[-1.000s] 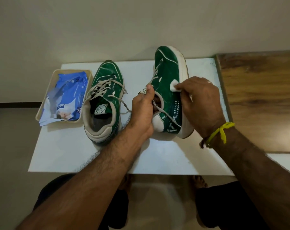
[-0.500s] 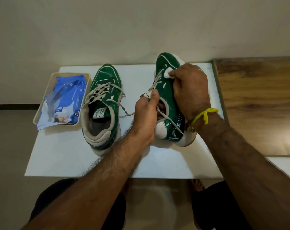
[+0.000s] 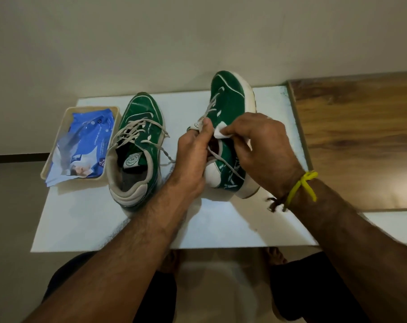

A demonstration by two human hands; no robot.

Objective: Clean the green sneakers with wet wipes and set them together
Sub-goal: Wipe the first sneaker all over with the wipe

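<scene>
Two green sneakers with white soles and pale laces are on a white board (image 3: 221, 224). The left sneaker (image 3: 137, 145) stands flat, toe pointing away. The right sneaker (image 3: 230, 106) is tipped onto its side. My left hand (image 3: 195, 150) grips its tongue and collar, thumb on the tongue's round label. My right hand (image 3: 260, 145) pinches a white wet wipe (image 3: 221, 132) against the green side of that shoe, close to the collar. Part of the wipe is hidden under my fingers.
A beige tray (image 3: 58, 145) at the board's left edge holds a blue pack of wet wipes (image 3: 83, 145). A wooden surface (image 3: 356, 141) adjoins the board on the right. A pale wall rises behind. My knees and bare feet show below the board's near edge.
My right hand slid the wipe from the shoe's side up toward the toe, then back down to beside the collar. My left hand kept its grip on the tongue.
</scene>
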